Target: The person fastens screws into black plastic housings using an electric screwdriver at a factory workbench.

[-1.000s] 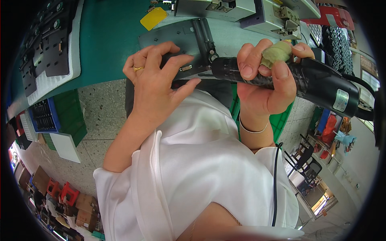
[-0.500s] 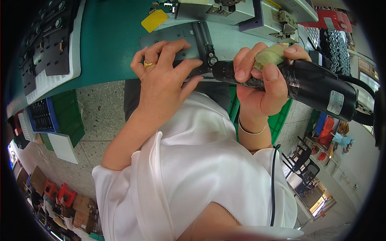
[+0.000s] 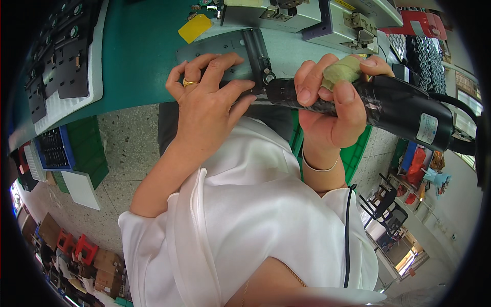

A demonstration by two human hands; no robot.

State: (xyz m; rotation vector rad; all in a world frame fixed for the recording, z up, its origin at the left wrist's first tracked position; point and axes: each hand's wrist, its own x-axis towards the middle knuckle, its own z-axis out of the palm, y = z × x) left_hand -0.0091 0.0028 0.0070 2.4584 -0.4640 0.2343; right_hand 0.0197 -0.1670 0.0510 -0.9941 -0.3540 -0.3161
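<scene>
A flat black panel [image 3: 232,44] lies on the green bench mat near its front edge, with a raised, hinge-like bar [image 3: 257,48] along its right end. My left hand [image 3: 207,84], a gold ring on one finger, rests over the panel. Its fingers are curled, with thumb and index finger gripping close to the panel's near right corner. My right hand [image 3: 332,102] is wrapped around a black electric screwdriver [image 3: 404,105], held nearly level. Pale green padding [image 3: 341,72] sits on the screwdriver under my fingers. The tool's nose meets the bar's near end; the bit's contact point is hidden.
Several black panels lie on a white foam tray [image 3: 94,84] at the left. Beyond my hands are a yellow tag [image 3: 195,28] and metal-cased machines [image 3: 273,15]. The screwdriver's cable [image 3: 458,108] runs off right. A blue-and-green crate [image 3: 76,146] stands below the bench at left.
The screwdriver's nose has shifted very slightly left, along with the near end of the bar. Both hands keep the same grip.
</scene>
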